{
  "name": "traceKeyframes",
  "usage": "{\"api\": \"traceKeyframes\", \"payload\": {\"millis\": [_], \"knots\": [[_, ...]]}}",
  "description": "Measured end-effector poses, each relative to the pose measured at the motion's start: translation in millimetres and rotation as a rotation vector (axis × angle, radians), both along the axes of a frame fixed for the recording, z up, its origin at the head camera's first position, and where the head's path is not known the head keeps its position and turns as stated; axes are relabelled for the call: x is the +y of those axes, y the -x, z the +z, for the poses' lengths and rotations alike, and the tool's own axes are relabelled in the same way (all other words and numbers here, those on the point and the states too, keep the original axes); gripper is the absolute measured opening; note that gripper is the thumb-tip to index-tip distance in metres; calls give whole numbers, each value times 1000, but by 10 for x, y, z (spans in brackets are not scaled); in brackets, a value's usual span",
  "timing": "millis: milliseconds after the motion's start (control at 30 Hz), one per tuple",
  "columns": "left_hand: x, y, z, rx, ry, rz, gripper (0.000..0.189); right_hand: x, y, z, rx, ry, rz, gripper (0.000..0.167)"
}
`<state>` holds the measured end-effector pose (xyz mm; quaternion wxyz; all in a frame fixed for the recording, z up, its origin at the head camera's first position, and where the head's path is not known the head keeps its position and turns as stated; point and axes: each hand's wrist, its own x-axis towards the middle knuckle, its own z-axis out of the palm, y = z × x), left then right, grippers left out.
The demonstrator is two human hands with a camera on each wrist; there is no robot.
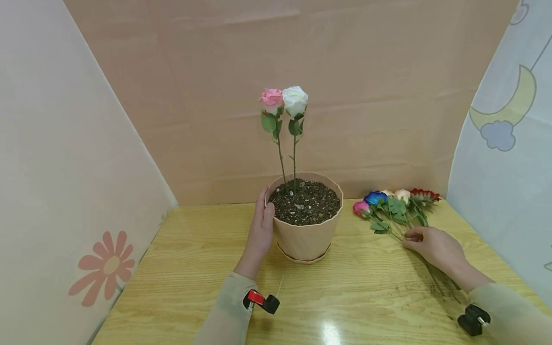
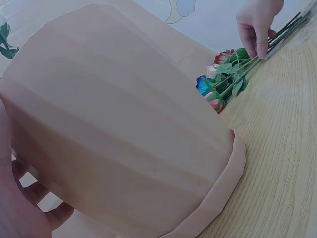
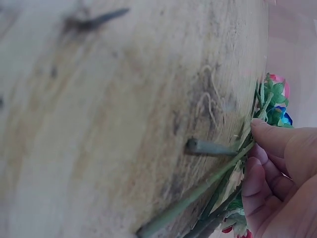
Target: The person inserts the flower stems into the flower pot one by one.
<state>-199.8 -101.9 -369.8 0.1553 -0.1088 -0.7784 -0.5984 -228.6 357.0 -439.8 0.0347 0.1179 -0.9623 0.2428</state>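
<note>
A pale pink flower pot (image 1: 307, 239) full of dark soil stands on its saucer (image 1: 304, 261). Upright in the soil are a pink rose (image 1: 271, 100) and a white rose (image 1: 295, 100), side by side. My left hand (image 1: 260, 227) holds the pot's left side, thumb near the rim; in the left wrist view its fingers reach round the pot wall (image 2: 124, 114). To the right, my right hand (image 1: 435, 247) pinches a green rose stem (image 3: 208, 191) between thumb and fingers. Its bloom cannot be told among the lying roses: deep pink (image 1: 361, 208), blue (image 1: 375, 197), cream (image 1: 403, 195) and red (image 1: 424, 195).
All stands on a wood-grain table (image 1: 194, 282). Soil crumbs (image 1: 414, 292) lie scattered near the stem ends at right. A beige backdrop (image 1: 207, 120) rises behind, with printed sheets on the left (image 1: 51, 167) and right (image 1: 513, 191).
</note>
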Motion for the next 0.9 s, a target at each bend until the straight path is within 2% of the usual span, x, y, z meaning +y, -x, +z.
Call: {"api": "traceKeyframes", "payload": {"millis": [300, 600, 900], "knots": [[1, 25, -19, 7, 1, 0, 57, -9, 7, 26, 1, 1, -5, 36], [2, 3, -15, 5, 5, 2, 56, 15, -20, 69, -25, 71, -1, 39], [5, 2, -16, 10, 8, -4, 56, 1, -79, 161, -81, 149, -34, 44]]}}
